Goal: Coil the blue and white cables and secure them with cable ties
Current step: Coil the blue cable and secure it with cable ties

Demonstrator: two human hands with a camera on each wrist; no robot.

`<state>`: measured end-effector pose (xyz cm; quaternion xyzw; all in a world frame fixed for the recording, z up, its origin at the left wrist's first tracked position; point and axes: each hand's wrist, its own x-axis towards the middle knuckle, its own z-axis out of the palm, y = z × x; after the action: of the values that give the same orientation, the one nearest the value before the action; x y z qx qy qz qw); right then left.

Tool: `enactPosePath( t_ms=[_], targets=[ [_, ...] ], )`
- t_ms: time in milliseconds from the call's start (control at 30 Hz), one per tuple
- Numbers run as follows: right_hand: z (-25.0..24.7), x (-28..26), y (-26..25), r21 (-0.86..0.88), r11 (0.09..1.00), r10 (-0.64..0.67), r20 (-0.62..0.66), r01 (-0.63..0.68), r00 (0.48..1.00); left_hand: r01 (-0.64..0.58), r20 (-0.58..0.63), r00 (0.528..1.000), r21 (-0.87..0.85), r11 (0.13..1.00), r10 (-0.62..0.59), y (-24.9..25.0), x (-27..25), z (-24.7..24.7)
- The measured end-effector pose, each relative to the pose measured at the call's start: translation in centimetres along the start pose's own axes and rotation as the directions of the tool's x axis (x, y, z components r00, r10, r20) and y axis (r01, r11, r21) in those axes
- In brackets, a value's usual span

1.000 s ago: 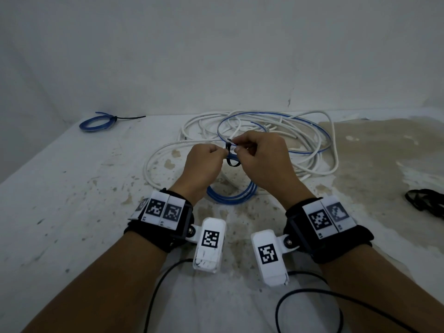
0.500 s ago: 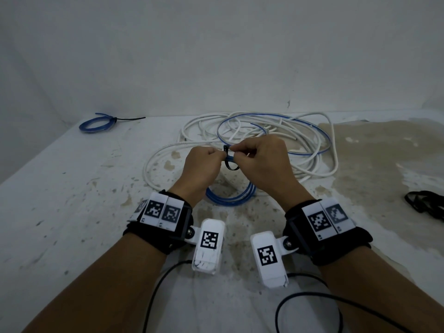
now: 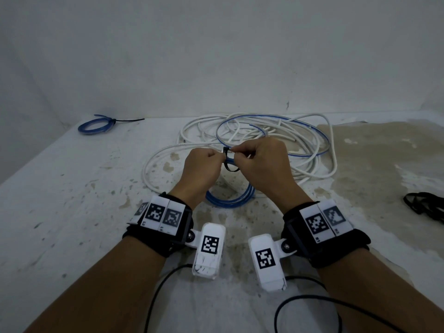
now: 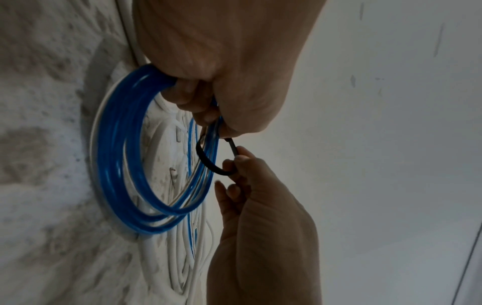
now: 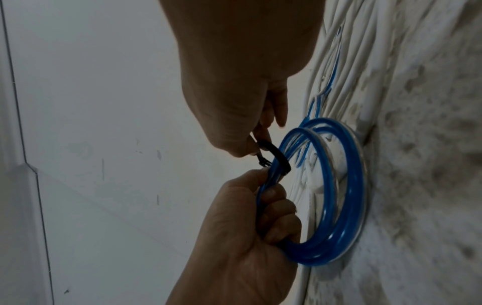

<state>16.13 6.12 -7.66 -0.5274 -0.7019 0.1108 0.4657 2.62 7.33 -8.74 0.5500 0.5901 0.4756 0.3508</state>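
The left hand (image 3: 203,167) sits just left of center in the head view, fingers curled around the blue coil (image 3: 230,201) and gripping its bundled strands. In the right wrist view the same left hand (image 5: 250,237) enters from the bottom of the frame with its fingers wrapped around the blue coil (image 5: 336,202). The coil hangs below the hands, its lower arc near or on the counter (image 3: 72,200).

The right hand (image 3: 260,162), just right of center, pinches a black cable tie (image 3: 229,164) between thumb and forefinger. The 2 hands are close together at the tie. In the left wrist view the cable tie (image 4: 208,163) forms an open loop around several strands of the blue coil (image 4: 122,165), with the right hand (image 4: 260,216) pinching the strap at the loop's lower right. The tie's head (image 5: 81,163) projects left of the strands in the right wrist view.

Loose white cable (image 3: 307,145) lies in overlapping loops behind the hands, with a blue strand (image 3: 310,155) running through it. A second blue coil (image 3: 95,123), already tied, lies at the upper left. A black bundle (image 3: 425,205) lies at the right edge.
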Motion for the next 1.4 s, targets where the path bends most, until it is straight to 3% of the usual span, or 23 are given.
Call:
enactPosePath(
  t_ms=[367,567,633,700,800,867,967,1067,1167,1233,1400],
  targets=[
    [-0.2,1.3,-1.5,0.019,0.998,0.055,-0.011,-0.055,0.998,-0.257,0.030,0.966,0.251,0.933,0.258,1.2,-0.6,0.1],
    [-2.4,4.1,-4.0,0.051,0.992,0.117,-0.026,-0.116,0.993,-0.423,0.016,0.893,0.378,0.824,0.451,5.2,0.0,-2.1],
    [-3.6,4.7,-5.3,0.154,0.972,0.175,0.034,-0.178,0.984,-0.490,0.054,0.855,0.410,0.769,0.516,7.1,0.1,-3.0],
    [-5.0,5.2,-6.6,0.354,0.884,0.278,0.126,-0.305,0.952,-0.538,0.086,0.826,0.418,0.732,0.557,8.5,0.0,-3.9],
    [-6.9,5.7,-7.4,0.575,0.640,0.396,0.320,-0.509,0.860,-0.587,0.101,0.791,0.404,0.702,0.603,9.4,-0.5,-4.7],
    [-7.2,5.8,-7.7,0.594,0.604,0.377,0.374,-0.531,0.847,-0.605,0.110,0.779,0.386,0.696,0.617,9.7,-0.8,-4.8],
    [-6.9,6.0,-8.3,0.564,0.673,0.357,0.319,-0.478,0.878,-0.620,0.135,0.772,0.375,0.689,0.621,9.9,-1.4,-4.6],
    [-6.9,6.2,-8.9,0.590,0.670,0.410,0.213,-0.451,0.887,-0.629,0.171,0.771,0.362,0.688,0.614,10.1,-2.0,-3.9],
    [-6.8,5.7,-8.7,0.611,0.651,0.381,0.249,-0.450,0.890,-0.556,0.116,0.827,0.306,0.773,0.550,10.3,-1.9,-4.1],
    [-6.7,5.2,-8.5,0.562,0.707,0.316,0.293,-0.430,0.903,-0.495,0.081,0.867,0.253,0.831,0.492,10.4,-1.9,-4.5],
    [-7.4,5.5,-8.5,0.519,0.776,0.295,0.203,-0.358,0.934,-0.500,0.111,0.866,0.223,0.837,0.487,10.7,-2.7,-4.4]
  ],
)
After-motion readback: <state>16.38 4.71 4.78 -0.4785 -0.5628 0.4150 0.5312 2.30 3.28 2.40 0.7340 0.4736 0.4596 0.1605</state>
